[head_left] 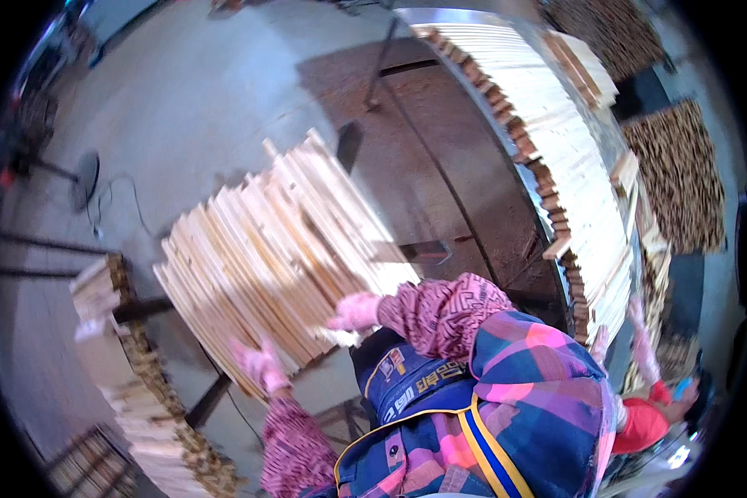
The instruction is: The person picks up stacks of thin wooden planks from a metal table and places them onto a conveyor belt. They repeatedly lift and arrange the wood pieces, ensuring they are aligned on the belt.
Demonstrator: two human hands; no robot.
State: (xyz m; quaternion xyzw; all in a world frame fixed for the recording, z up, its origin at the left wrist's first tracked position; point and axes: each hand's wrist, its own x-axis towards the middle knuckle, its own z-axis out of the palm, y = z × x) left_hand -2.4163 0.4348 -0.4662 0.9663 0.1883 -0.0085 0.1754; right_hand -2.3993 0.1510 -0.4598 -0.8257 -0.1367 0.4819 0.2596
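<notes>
A broad stack of pale wooden strips (257,249) lies side by side in front of me, their ends uneven. My left hand (260,365), in a pink glove, is at the near left ends of the strips, fingers spread apart against them. At the near right side of the same stack is my right hand (357,312), also gloved in pink, its fingers stretched out toward the left over the strip ends. Neither hand is wrapped round a strip. Patterned pink sleeves cover both forearms.
A long table (506,166) of lined-up strips curves along the right, where a co-worker in red (646,423) reaches toward it. Another pile of wood (153,398) stands at the lower left. Brown bundles (676,174) lie far right. A fan (85,180) and cable stand far left.
</notes>
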